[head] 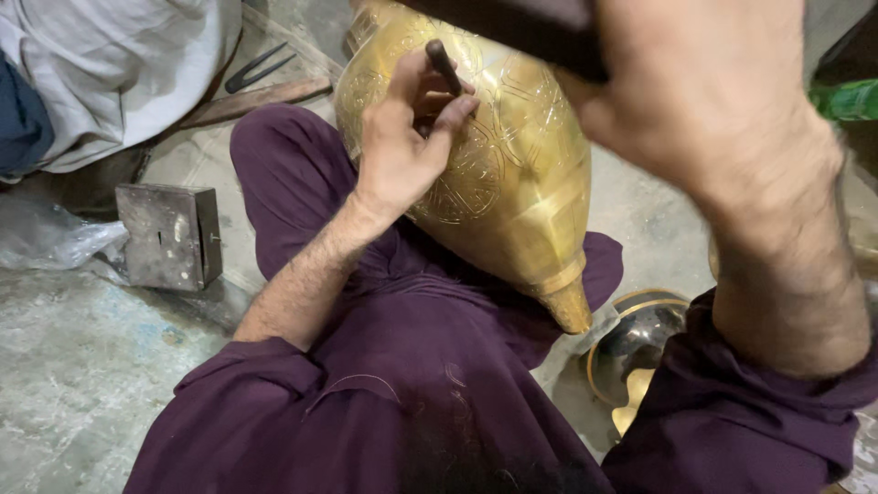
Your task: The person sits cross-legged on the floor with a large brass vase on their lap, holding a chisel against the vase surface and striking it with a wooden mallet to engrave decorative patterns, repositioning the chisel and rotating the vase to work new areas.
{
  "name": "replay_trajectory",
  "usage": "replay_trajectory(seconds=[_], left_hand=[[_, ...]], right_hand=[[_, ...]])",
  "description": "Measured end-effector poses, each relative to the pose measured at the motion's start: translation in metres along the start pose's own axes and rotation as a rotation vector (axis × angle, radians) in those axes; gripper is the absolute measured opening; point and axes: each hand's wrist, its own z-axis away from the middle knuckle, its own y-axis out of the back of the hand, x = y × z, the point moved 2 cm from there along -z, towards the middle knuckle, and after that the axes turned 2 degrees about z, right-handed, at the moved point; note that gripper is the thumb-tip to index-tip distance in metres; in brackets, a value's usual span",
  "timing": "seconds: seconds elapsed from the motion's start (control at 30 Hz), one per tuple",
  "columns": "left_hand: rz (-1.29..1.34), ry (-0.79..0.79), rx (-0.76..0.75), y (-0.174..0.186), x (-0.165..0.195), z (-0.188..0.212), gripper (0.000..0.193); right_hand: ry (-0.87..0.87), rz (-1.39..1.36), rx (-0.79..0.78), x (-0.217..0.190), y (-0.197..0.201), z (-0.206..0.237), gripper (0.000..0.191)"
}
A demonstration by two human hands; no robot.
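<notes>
Brass, polished and cut with fine geometric engraving, forms the tapering, pointed vessel [512,174] lying tilted across the person's purple-clothed lap; the left hand [402,146] rests on its curved wall, fingers closed around a slim dark chisel [444,66] whose tip touches the metal. The right hand [704,82], raised and motion-blurred, has its fingers closed around a dark block-shaped tool [521,27]. Surface below is rough grey concrete floor [73,366], carrying a dull steel block [171,236], crumpled clear plastic [46,233], and a dark bowl [640,338] near the vessel's point.
</notes>
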Motion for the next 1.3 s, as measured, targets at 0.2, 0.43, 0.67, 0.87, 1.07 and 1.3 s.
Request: replay_trajectory(seconds=[0.2,0.43,0.67,0.87,1.07,1.3], left_hand=[[-0.013,-0.082,0.071,-0.006,-0.005,0.007,0.015],[-0.004,-0.098,0.073,-0.006,0.003,0.007,0.017],[0.109,-0.104,0.001,-0.009,0.003,0.004,0.02],[0.074,-0.123,0.028,-0.011,0.0,0.005,0.016],[0.03,-0.037,-0.01,-0.013,-0.008,0.007,0.018],[0.077,0.018,-0.035,-0.012,-0.008,0.005,0.025]], right_hand=[[0.046,0.008,0.057,-0.009,0.016,-0.005,0.027],[0.067,0.072,0.141,-0.009,0.017,0.002,0.022],[0.036,0.029,0.004,-0.005,0.022,-0.003,0.025],[0.028,-0.004,-0.03,-0.008,0.027,-0.011,0.014],[0.009,0.007,0.064,-0.011,0.029,-0.004,0.013],[-0.023,-0.041,0.067,-0.009,0.014,-0.006,0.024]])
